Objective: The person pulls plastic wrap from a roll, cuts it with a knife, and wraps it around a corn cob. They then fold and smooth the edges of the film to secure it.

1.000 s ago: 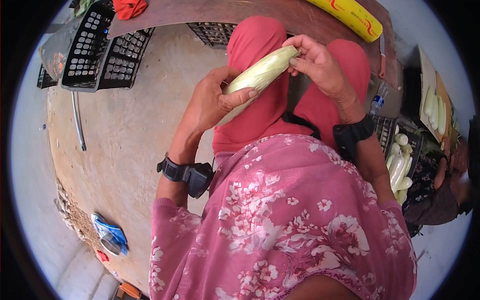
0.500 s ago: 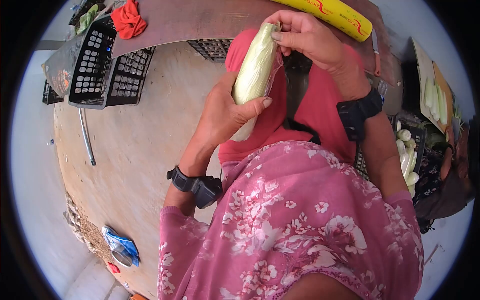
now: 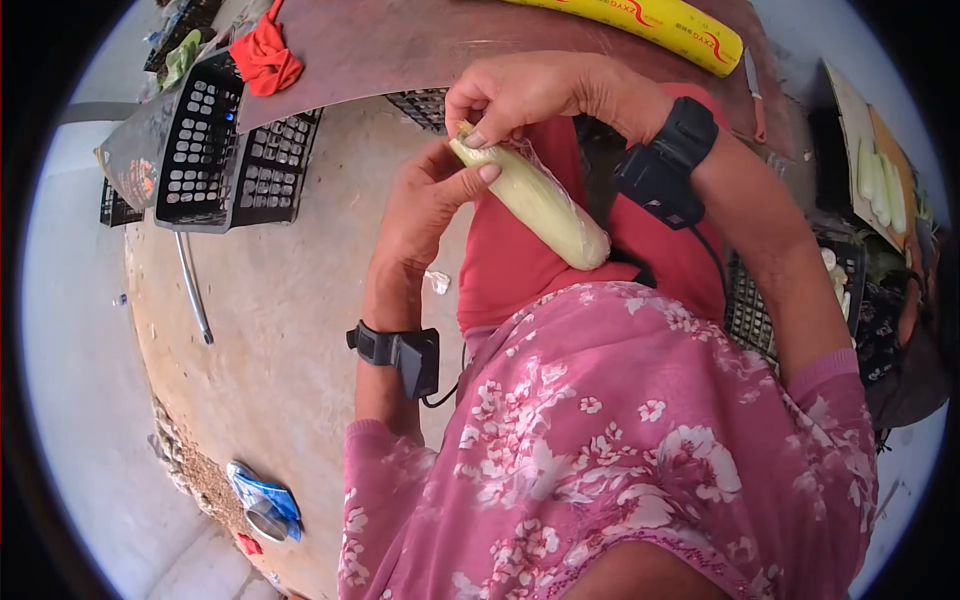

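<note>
Pale green vegetable (image 3: 545, 215), wrapped in clear film, lies slantwise above the person's lap, its narrower end up and to the left between the two hands and its rounded end down to the right over the red trousers (image 3: 510, 260). It runs out from the fingertips of the left hand (image 3: 425, 195), so most of its length extends beyond that hand and past the underside of the right. The left hand is closed around the narrower end, thumb laid along the near side; its other fingers are partly hidden behind the vegetable. The right hand (image 3: 530, 95) is above, thumb and fingers drawn together in a pinch at the same end, just beside the left thumb. A loose fold of film (image 3: 525, 152) stands up along the vegetable's upper side.

The left forearm rises nearly straight from the sleeve, with a black wrist device (image 3: 415, 360) strapped on. The right arm comes up from the lower right and bends inward across the thighs, the back of the hand turned upward and the fingertips pointing left and down. Beyond the hands, a brown table (image 3: 400, 40) bears a yellow roll (image 3: 640, 20), with a knife (image 3: 755, 95) near its right-hand edge.
</note>
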Demonstrator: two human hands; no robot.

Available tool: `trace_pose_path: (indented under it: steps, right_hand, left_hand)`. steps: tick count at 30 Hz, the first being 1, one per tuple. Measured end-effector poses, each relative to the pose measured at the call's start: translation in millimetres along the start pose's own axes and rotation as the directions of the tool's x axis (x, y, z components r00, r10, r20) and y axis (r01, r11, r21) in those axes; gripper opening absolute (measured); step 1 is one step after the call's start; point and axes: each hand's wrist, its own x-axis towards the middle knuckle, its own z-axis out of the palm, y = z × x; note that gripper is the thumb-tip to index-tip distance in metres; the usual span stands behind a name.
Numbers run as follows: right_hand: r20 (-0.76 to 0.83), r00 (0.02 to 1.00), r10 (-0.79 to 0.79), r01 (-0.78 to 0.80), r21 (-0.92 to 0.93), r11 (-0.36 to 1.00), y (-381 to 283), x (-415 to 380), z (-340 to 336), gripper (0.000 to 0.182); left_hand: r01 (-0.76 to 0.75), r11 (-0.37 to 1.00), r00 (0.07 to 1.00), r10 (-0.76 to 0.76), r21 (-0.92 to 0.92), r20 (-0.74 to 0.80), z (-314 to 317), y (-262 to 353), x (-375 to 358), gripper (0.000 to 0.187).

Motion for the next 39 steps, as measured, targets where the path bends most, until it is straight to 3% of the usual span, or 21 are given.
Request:
trace_pose_path:
  steps: [7,13,16,19,22,25,28,29,35,39]
  right_hand:
    - [-0.057,0.998,-0.037,0.043,0.104,0.994,3,3,9,0.033]
    - [-0.176,0.983,0.054,-0.016,0.212,0.977,12,7,23,0.031]
    - [-0.317,0.93,0.188,-0.072,0.342,0.937,11,8,31,0.025]
    - [-0.487,0.866,0.111,-0.043,0.148,0.988,6,-4,31,0.018]
    - [-0.488,0.873,0.007,-0.041,-0.058,0.998,1,-31,33,0.015]
    - [-0.521,0.847,-0.105,0.055,-0.111,0.992,4,-54,56,0.019]
    - [-0.561,0.816,-0.14,-0.031,-0.284,0.958,1,-70,79,0.019]
    - [-0.573,0.783,-0.242,-0.012,-0.403,0.915,7,-72,86,0.021]
    - [-0.585,0.779,-0.223,-0.153,-0.524,0.838,4,-73,98,0.021]
    - [-0.576,0.784,-0.233,-0.158,-0.547,0.822,4,-72,100,0.017]
  left_hand:
    - [-0.009,0.997,0.999,0.013,-0.074,0.049,-11,-17,10,0.043]
    - [0.028,0.999,0.999,-0.028,-0.015,-0.022,-7,-21,7,0.035]
    - [0.037,0.996,0.995,-0.044,-0.08,-0.091,-9,-27,7,0.034]
    - [0.04,0.988,0.993,-0.056,-0.149,-0.108,-7,-26,3,0.033]
    - [0.02,0.983,0.995,-0.038,-0.184,-0.095,-10,-32,2,0.031]
    - [0.021,0.979,0.996,-0.038,-0.202,-0.084,-10,-33,4,0.027]
    - [0.027,0.982,0.995,-0.044,-0.187,-0.089,-8,-31,4,0.026]
    - [0.024,0.982,0.995,-0.041,-0.188,-0.088,-8,-31,4,0.026]
    - [0.017,0.983,0.994,-0.036,-0.18,-0.1,-7,-31,5,0.026]
    - [0.022,0.985,0.996,-0.037,-0.172,-0.082,-9,-32,6,0.026]
